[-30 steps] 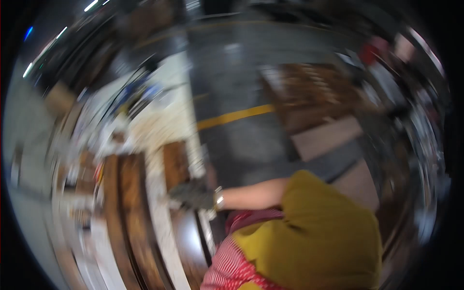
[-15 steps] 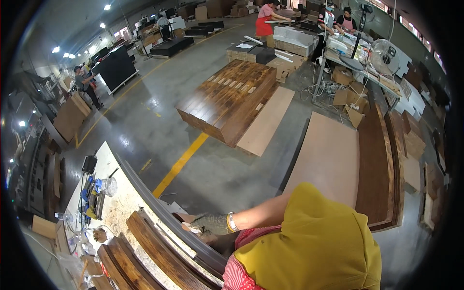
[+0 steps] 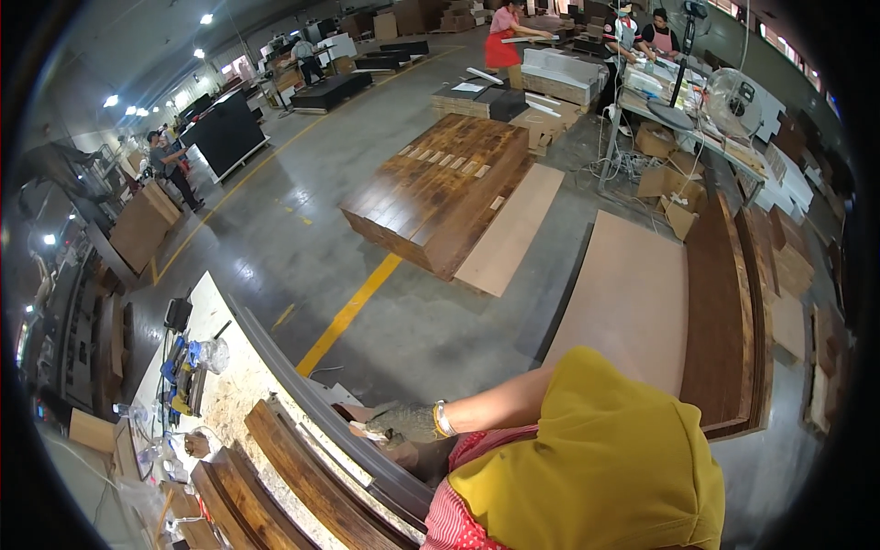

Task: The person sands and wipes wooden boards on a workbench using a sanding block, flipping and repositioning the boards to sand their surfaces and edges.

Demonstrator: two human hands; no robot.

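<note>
One gloved hand [image 3: 401, 423] on long dark curved moulding [image 3: 302, 399]; grip unclear.

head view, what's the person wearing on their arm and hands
Only one arm shows, bare along the forearm. Its hand wears a grey-green knit work glove, with a thin pale bangle at the wrist. A mustard-yellow cloth covers the shoulder over a red-and-white patterned top. The other hand is out of view.

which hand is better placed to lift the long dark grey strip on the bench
Right, likely: the gloved right hand rests on the long dark grey curved strip; the left hand is not in view.
</note>
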